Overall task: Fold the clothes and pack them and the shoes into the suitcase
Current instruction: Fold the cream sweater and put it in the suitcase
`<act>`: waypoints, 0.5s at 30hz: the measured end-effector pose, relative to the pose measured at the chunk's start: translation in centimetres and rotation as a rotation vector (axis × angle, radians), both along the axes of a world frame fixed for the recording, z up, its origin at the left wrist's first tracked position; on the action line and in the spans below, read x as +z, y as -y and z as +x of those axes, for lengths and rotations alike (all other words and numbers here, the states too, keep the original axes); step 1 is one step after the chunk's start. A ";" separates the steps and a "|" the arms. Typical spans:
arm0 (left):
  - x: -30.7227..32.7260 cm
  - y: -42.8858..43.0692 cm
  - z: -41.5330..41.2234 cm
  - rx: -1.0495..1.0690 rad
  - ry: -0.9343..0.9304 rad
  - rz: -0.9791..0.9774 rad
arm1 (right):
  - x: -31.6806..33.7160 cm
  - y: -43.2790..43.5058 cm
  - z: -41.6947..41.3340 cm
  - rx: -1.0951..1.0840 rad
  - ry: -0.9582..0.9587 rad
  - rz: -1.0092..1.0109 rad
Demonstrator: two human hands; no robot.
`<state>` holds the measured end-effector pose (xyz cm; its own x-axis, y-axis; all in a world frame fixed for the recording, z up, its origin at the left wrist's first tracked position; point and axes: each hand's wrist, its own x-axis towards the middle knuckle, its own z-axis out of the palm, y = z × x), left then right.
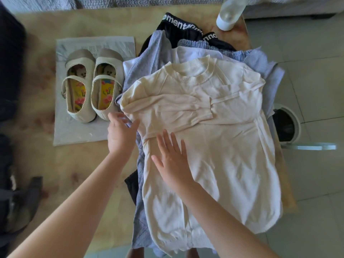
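From the head view, a cream sweater lies face up on a pile of clothes on the wooden table, with a sleeve folded across its chest. The right hand rests flat on it, fingers straight and spread. The left hand sits at the sweater's left edge, fingers loose and gripping nothing. The pair of shoes stands just beside the pile on a grey sheet.

Cream knit top flat atop clothes pile w/ sleeve across chest; cream shoes beside, left.
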<state>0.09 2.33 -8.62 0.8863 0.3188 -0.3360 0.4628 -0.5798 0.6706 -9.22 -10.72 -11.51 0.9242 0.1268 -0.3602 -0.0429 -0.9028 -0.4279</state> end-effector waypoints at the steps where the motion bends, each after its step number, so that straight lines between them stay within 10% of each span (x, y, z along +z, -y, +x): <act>1: -0.2 0.1 0.0 0.036 -0.009 -0.025 | 0.1 0.1 0.3 0.006 -0.021 -0.008; 15: 0.5 -0.1 4.5 0.193 0.080 0.094 | 0.0 0.5 1.0 -0.029 0.037 0.023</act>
